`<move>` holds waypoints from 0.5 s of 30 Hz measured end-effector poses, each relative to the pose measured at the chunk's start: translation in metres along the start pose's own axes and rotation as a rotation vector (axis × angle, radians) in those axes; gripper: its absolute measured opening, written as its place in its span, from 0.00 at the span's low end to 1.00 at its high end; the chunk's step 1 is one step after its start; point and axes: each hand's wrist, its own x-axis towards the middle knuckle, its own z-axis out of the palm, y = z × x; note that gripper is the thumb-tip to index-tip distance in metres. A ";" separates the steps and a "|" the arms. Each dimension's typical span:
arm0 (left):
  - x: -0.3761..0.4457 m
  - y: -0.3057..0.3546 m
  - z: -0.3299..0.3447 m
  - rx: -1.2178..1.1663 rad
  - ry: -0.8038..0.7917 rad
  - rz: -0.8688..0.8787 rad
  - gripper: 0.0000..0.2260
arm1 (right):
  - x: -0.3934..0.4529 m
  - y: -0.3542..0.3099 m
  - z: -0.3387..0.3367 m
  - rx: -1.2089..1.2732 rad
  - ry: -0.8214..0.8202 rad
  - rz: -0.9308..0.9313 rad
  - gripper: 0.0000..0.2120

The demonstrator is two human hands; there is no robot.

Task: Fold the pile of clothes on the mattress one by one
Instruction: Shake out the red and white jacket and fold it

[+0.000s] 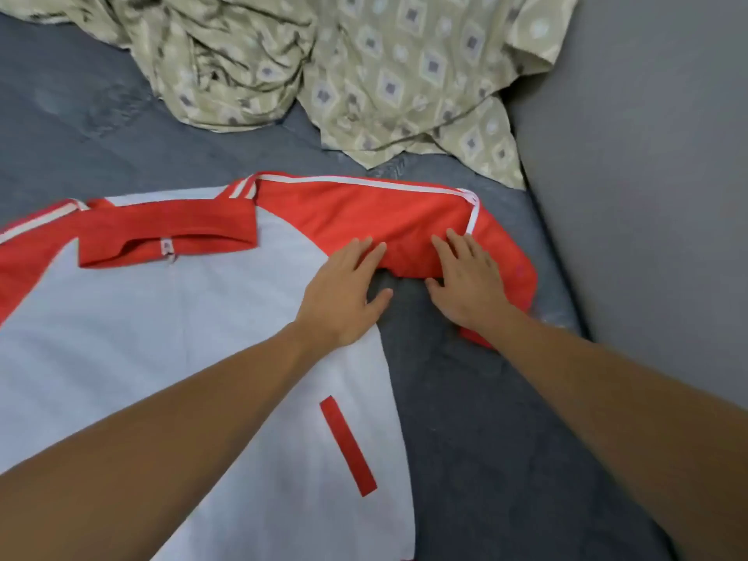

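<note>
Two bare forearms enter from the bottom corners of the frame and meet at centre, over a white jacket point(170, 338) with red sleeves that lies spread flat on the grey mattress point(465, 419); the jacket fills the lower left and middle of the picture, its body running from the bottom edge up toward the red collar point(170, 232) at centre left, so the collar end points to the top of the frame; a slanted red pocket strip point(348, 446) sits low on the body, right of centre. The left hand point(344, 293) lies flat where the white body meets the red sleeve point(384, 224), fingers straight and slightly spread, pressing the cloth, thumb out toward the mattress; the right hand point(465, 281) lies just beside it on the same sleeve, fingers extended and splayed, palm down, pinching nothing. The sleeve's long axis runs left to right across the middle of the frame, then bends down at the right end under the right hand, with a white stripe along its upper edge; a small white tag point(166, 247) shows inside the collar, its print too blurred to read; no other writing can be made out. Beyond the jacket, in the upper middle of the frame, a crumpled olive cloth point(364, 66) with a pale diamond pattern lies heaped on the mattress; a plain grey wall point(647, 135) fills the upper right.
</note>
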 end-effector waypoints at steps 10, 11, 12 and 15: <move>0.042 0.128 0.082 -0.095 -0.122 -0.027 0.21 | 0.000 0.108 -0.009 0.176 -0.021 -0.070 0.16; 0.048 0.134 0.084 -0.135 -0.115 -0.097 0.22 | 0.003 0.111 -0.012 0.167 -0.035 -0.096 0.15; 0.053 0.139 0.086 -0.186 -0.123 -0.165 0.22 | 0.004 0.114 -0.014 0.166 -0.029 -0.121 0.13; 0.061 0.141 0.089 -0.336 -0.126 -0.305 0.11 | 0.007 0.116 -0.023 0.192 0.028 -0.189 0.07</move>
